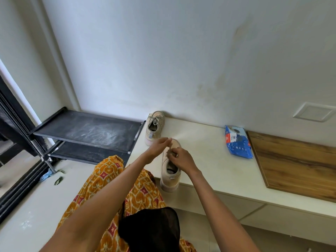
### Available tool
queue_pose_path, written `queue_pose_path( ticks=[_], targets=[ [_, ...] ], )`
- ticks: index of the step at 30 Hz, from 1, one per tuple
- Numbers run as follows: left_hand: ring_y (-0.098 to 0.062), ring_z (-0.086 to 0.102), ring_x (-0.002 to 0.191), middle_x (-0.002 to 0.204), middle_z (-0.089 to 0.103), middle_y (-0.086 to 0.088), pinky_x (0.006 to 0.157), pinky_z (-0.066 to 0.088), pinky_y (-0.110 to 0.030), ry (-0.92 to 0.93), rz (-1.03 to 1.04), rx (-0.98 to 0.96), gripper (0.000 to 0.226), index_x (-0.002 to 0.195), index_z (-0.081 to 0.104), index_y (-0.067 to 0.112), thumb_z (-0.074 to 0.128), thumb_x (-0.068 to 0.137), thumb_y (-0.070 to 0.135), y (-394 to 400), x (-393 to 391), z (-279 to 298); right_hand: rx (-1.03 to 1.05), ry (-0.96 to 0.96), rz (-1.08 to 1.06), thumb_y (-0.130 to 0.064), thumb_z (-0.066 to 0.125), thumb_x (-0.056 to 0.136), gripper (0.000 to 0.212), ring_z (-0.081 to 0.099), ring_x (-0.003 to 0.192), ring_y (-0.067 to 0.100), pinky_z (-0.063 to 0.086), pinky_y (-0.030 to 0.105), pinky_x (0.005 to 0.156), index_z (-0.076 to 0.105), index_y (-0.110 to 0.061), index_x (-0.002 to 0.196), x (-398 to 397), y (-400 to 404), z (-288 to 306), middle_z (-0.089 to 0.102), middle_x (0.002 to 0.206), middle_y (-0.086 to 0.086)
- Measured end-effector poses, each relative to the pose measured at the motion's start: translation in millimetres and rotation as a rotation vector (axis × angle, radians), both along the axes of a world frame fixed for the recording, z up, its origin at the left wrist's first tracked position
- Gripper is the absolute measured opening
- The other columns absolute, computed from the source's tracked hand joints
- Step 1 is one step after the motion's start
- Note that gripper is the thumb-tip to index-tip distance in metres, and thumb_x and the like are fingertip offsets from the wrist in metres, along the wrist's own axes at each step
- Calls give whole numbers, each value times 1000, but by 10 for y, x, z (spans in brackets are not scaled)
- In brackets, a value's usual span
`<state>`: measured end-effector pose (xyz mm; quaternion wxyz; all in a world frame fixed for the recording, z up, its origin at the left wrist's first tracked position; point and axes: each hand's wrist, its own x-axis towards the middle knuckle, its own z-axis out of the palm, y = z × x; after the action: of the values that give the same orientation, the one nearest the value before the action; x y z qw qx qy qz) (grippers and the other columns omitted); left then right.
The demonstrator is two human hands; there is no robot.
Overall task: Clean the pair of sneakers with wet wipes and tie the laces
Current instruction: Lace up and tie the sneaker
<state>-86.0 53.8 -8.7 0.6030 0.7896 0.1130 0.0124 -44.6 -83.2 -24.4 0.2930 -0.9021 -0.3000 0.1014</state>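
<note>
Two beige sneakers stand on a white ledge (203,153). The near sneaker (170,179) points away from me, heel at the ledge's front edge. My left hand (160,146) pinches a lace end above its toe. My right hand (180,159) grips the laces over the tongue. The far sneaker (154,127) stands against the wall with its laces in a bow. A blue pack of wet wipes (238,142) lies to the right by the wall.
A wooden board (298,162) covers the ledge's right part. A black two-shelf shoe rack (87,131) stands left of the ledge, dusty on top. A dark sliding door frame (16,160) runs along the far left. Leaves lie on the floor.
</note>
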Motion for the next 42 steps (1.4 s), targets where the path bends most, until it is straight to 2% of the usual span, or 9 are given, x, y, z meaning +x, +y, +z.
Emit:
queue_pose_path(
  ticks=[3, 7, 12, 16, 23, 28, 33, 37, 42],
  targets=[
    [-14, 50, 74, 84, 54, -5, 68, 40, -28, 21, -128, 347, 29, 85, 47, 13, 34, 102, 33, -141, 101, 33, 2, 20, -71, -35, 51, 93, 30, 63, 90, 27, 44, 31, 69, 67, -12, 104, -24, -5, 20, 68, 99, 10],
    [-26, 62, 75, 99, 62, -11, 80, 50, -43, 147, -99, 523, 45, 110, 47, 10, 25, 100, 48, 8, 155, 82, 93, 71, -120, -27, 49, 95, 27, 62, 85, 27, 38, 29, 64, 70, -11, 97, -19, -29, 13, 69, 92, 13],
    [-17, 63, 67, 113, 62, -9, 66, 50, -30, 356, -229, 835, 23, 116, 52, 13, 48, 96, 24, 433, 82, 141, 186, 242, -145, -19, 51, 89, 20, 62, 87, 30, 48, 41, 75, 66, -6, 90, 57, -111, -73, 68, 90, 14],
    [-19, 57, 105, 121, 57, -6, 90, 46, -32, 301, -391, 669, 44, 130, 50, 15, 63, 88, 21, 351, 58, 63, 332, 396, -92, -21, 50, 93, 22, 62, 95, 16, 50, 33, 82, 70, -28, 98, 21, -198, -24, 70, 102, -1],
    [-7, 55, 70, 78, 63, 1, 62, 41, -14, 58, -238, 458, 13, 87, 70, 6, 65, 87, 18, 66, 103, -104, 370, 398, -39, -23, 57, 92, 15, 65, 89, 12, 53, 23, 76, 71, -29, 94, 30, -303, 67, 71, 96, 1],
    [-10, 58, 79, 85, 62, -3, 69, 46, -15, 181, -230, 250, 11, 90, 65, 6, 60, 90, 16, 62, 94, -74, 363, 318, -94, -22, 74, 80, 10, 69, 76, 17, 58, 32, 76, 71, -14, 84, 71, -328, 52, 71, 82, 5],
    [-12, 55, 85, 88, 62, -1, 80, 45, -22, 258, -224, 41, 18, 89, 64, 10, 50, 93, 19, 16, 67, -47, 251, 55, -162, -23, 70, 79, 10, 65, 74, 18, 55, 35, 69, 61, -19, 78, 37, -175, 90, 65, 78, -4],
    [-20, 49, 111, 114, 57, 1, 106, 29, -44, 204, -137, 276, 49, 91, 68, 23, 34, 89, 57, 19, 77, -131, 262, -91, -217, -13, 60, 86, 17, 64, 90, 18, 51, 30, 77, 69, -13, 101, -21, -121, -21, 70, 100, 2],
    [-25, 11, 142, 156, 15, 0, 112, 7, -50, 210, -183, 639, 51, 140, 42, 32, 16, 100, 51, -9, 11, -182, 279, -145, -229, -7, 59, 83, 16, 65, 86, 19, 50, 31, 73, 67, -14, 95, -24, -131, -121, 70, 98, 0]
  ],
)
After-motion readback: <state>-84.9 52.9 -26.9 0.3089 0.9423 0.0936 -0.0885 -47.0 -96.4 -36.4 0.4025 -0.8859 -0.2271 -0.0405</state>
